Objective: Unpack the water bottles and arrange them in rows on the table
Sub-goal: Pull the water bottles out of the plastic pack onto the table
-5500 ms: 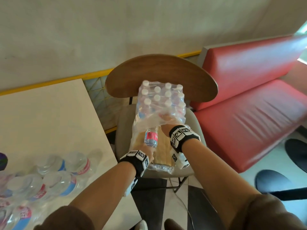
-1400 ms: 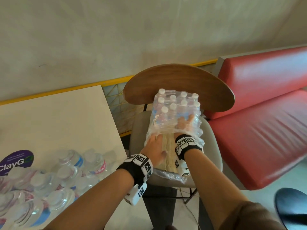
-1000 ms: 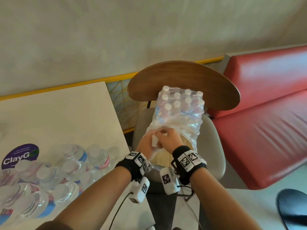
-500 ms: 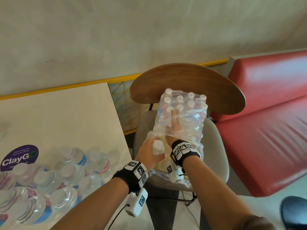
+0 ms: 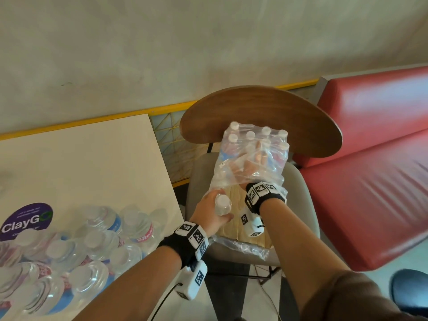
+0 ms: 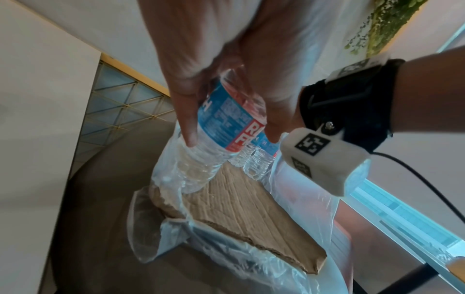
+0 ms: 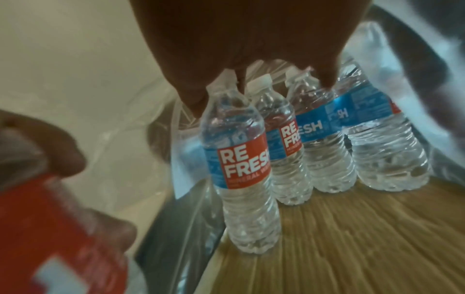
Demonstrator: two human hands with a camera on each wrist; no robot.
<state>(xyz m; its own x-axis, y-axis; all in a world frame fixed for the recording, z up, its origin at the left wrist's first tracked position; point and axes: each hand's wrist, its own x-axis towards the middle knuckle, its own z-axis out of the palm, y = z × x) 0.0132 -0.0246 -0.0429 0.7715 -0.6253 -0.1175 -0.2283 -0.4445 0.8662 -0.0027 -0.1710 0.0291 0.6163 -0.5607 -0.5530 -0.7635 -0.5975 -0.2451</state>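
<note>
A shrink-wrapped pack of water bottles (image 5: 254, 140) stands on a cardboard tray (image 6: 239, 208) on a chair seat. My left hand (image 5: 209, 216) grips one bottle (image 5: 222, 202) with a blue and red label (image 6: 226, 123) at the wrap's torn front, its base low over the tray. My right hand (image 5: 250, 167) is inside the loose plastic with fingers spread over the tops of the front bottles (image 7: 239, 159); its thumb (image 7: 195, 101) touches the nearest one's shoulder. Several unpacked bottles (image 5: 92, 246) stand bunched on the table's near left.
The cream table (image 5: 81, 163) lies left of the chair and carries a purple ClayGo sticker (image 5: 26, 221). The chair's wooden backrest (image 5: 259, 112) rises behind the pack. A red bench (image 5: 370, 181) runs along the right. A wall is behind.
A second ago both hands met at the wrap's opening. Since then the left hand has taken hold of a bottle, and the right hand has reached deeper under the plastic.
</note>
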